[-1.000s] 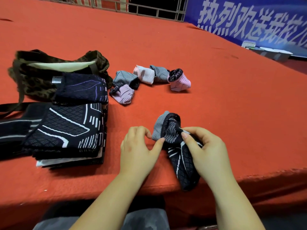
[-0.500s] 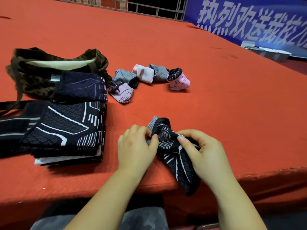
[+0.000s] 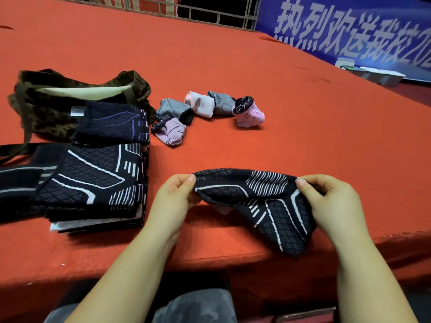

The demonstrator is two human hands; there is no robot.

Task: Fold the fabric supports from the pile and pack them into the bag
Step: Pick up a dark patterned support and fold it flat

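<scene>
Left hand: bare, no glove, ring or watch visible. Right hand: bare likewise; its thumbnail is short and unpainted. Both forearms are uncovered to the lower frame edge, with no sleeve or cuff in view. Lap: grey mottled, camouflage-like fabric trousers show between the forearms at the bottom of the head view. The remainder of the person's clothing is out of frame.

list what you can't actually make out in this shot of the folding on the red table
All in the head view:
- Inside of the bag: its pale lining and a dark folded support leaning on it hide the contents.
- Pile: lower layers covered by the top piece; left end cut by the frame edge.
- Black support: both hands, left and right, cover its ends.
- Banner: text cut off at the right.
</scene>
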